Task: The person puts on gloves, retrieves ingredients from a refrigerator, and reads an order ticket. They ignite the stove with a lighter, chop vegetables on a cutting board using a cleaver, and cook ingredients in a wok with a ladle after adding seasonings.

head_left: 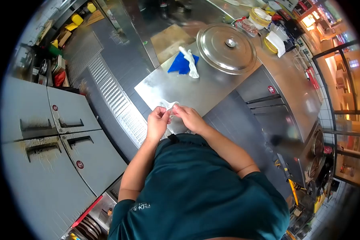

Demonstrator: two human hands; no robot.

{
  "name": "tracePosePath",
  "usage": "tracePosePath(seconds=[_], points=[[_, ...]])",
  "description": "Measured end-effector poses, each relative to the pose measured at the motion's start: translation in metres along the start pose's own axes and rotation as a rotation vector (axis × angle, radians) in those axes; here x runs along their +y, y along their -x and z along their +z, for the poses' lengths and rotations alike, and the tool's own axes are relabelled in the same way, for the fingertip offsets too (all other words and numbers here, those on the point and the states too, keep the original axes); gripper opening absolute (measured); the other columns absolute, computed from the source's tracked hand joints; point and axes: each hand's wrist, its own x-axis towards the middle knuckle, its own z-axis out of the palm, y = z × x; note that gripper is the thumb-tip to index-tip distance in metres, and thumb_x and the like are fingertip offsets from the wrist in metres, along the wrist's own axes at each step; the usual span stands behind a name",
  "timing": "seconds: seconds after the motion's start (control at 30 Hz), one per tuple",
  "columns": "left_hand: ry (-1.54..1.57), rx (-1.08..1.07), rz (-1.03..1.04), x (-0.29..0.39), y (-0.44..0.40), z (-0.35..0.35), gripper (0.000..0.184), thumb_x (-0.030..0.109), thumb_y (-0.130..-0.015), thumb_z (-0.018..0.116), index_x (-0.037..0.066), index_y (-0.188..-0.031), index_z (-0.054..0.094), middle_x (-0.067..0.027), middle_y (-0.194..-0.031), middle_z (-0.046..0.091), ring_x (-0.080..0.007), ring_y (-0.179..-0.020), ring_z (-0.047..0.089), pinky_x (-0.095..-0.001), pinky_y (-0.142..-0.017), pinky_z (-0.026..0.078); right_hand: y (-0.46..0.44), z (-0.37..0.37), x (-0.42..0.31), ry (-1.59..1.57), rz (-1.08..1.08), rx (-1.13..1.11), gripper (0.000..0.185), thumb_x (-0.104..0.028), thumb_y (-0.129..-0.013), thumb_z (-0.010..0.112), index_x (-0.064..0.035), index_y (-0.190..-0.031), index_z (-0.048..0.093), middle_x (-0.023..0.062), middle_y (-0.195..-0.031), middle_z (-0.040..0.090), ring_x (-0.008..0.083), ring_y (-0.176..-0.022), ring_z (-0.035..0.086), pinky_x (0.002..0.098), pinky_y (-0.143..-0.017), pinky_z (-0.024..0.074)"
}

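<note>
Left hand (160,119) and right hand (186,117): grips pinched on white item (165,103), perhaps cloth, near steel table (212,90).

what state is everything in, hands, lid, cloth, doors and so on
left hand, fingers pinched
right hand, fingers pinched
thin white item, held between both hands
blue cloth, lying on the table, partly covered
twisted white piece, lying across the blue cloth
round metal lid, lying knob up
grey-blue cabinet doors, shut
</note>
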Motion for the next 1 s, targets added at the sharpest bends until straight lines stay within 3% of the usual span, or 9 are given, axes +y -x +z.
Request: tracePosePath(seconds=[0.13, 0.23, 0.33, 0.37, 0.47, 0.6, 0.7, 0.8, 1.0], points=[[-0.104, -0.111, 0.123, 0.007, 0.003, 0.018, 0.005, 0.002, -0.096, 0.066, -0.002, -0.093, 0.064, -0.0083, -0.079, 0.071, -0.0128, -0.067, 0.064, -0.0298, -0.062, 0.053, 0.009, -0.006, -0.004, 0.092, 0.068, -0.078, 0.053, -0.044, -0.11, 0.044, 0.0031, -0.113, 0.066, 0.017, -0.105, 0.073, 0.0288, -0.104, 0.069, 0.0368, -0.093, 0.0497], [-0.28, -0.173, 0.283, 0.006, 0.006, 0.028, 0.006, -0.001, -0.09, 0.07, -0.002, -0.092, 0.065, -0.0165, -0.077, 0.069, -0.0223, -0.065, 0.066, -0.0369, -0.063, 0.053, 0.001, -0.001, 0.022, -0.435, 0.284, 0.124, 0.045, -0.042, -0.108, 0.047, -0.0006, -0.114, 0.063, 0.0114, -0.11, 0.071, 0.0272, -0.107, 0.067, 0.0378, -0.097, 0.0488], [-0.346, -0.222, 0.333, -0.001, 0.007, 0.033, 0.007, 0.0, -0.094, 0.068, -0.002, -0.091, 0.063, -0.0069, -0.069, 0.064, -0.0122, -0.062, 0.057, -0.0295, -0.058, 0.047, 0.006, -0.01, 0.014, -0.948, 0.148, 0.386, 0.035, -0.034, -0.107, 0.049, -0.0015, -0.115, 0.06, 0.01, -0.121, 0.067, 0.0261, -0.117, 0.063, 0.039, -0.105, 0.0461], [-0.375, -0.214, 0.353, -0.004, 0.007, 0.033, 0.007, 0.001, -0.094, 0.069, -0.002, -0.091, 0.063, -0.0069, -0.068, 0.062, -0.0131, -0.061, 0.057, -0.0296, -0.058, 0.048, 0.008, -0.023, 0.027, -1.117, 0.138, 0.355, 0.034, -0.022, -0.104, 0.049, 0.0044, -0.124, 0.058, 0.0135, -0.133, 0.062, 0.026, -0.125, 0.058, 0.0402, -0.111, 0.0425], [-0.269, -0.23, 0.327, -0.003, 0.006, 0.035, 0.006, 0.001, -0.095, 0.068, -0.002, -0.093, 0.063, -0.0054, -0.07, 0.062, -0.0129, -0.064, 0.058, -0.0292, -0.061, 0.049, 0.023, -0.032, 0.017, -1.201, -0.054, 0.301, 0.041, -0.014, -0.101, 0.051, 0.0088, -0.134, 0.053, 0.0156, -0.14, 0.058, 0.0264, -0.131, 0.054, 0.0405, -0.114, 0.0392], [-0.153, -0.302, 0.468, 0.004, 0.007, 0.04, 0.002, -0.001, -0.098, 0.064, -0.001, -0.099, 0.062, -0.0065, -0.085, 0.064, -0.0128, -0.074, 0.062, -0.0277, -0.066, 0.051, 0.015, -0.016, 0.03, -0.592, 0.061, 0.526, 0.033, -0.011, -0.099, 0.057, 0.0036, -0.129, 0.064, 0.0109, -0.12, 0.071, 0.0192, -0.115, 0.065, 0.0308, -0.099, 0.0486], [-0.088, -0.402, 0.492, 0.01, 0.01, 0.041, 0.003, -0.002, -0.1, 0.061, -0.001, -0.102, 0.062, -0.0071, -0.094, 0.064, -0.013, -0.079, 0.063, -0.027, -0.069, 0.052, 0.015, -0.01, 0.021, -0.099, 0.032, 0.574, 0.031, -0.004, -0.099, 0.058, 0.0005, -0.128, 0.067, 0.0102, -0.12, 0.074, 0.0168, -0.107, 0.069, 0.0292, -0.092, 0.0546], [0.009, -0.49, 0.384, 0.02, 0.016, 0.035, 0.005, -0.003, -0.1, 0.06, 0.0, -0.105, 0.062, -0.0067, -0.096, 0.064, -0.0128, -0.08, 0.063, -0.0271, -0.069, 0.053, 0.015, -0.013, -0.004, 0.139, -0.061, 0.696, 0.031, -0.021, -0.101, 0.062, -0.0021, -0.123, 0.07, 0.0057, -0.103, 0.078, 0.0151, -0.086, 0.071, 0.0325, -0.076, 0.0558], [-0.03, -0.616, 0.448, 0.026, 0.007, 0.023, 0.007, -0.003, -0.101, 0.059, 0.0, -0.107, 0.062, -0.0042, -0.09, 0.062, -0.0106, -0.077, 0.063, -0.0272, -0.069, 0.053, 0.02, -0.006, -0.071, -0.688, -0.098, 0.241, 0.037, -0.013, -0.103, 0.058, -0.0022, -0.138, 0.06, 0.0119, -0.14, 0.064, 0.0199, -0.11, 0.067, 0.0315, -0.089, 0.0541]])
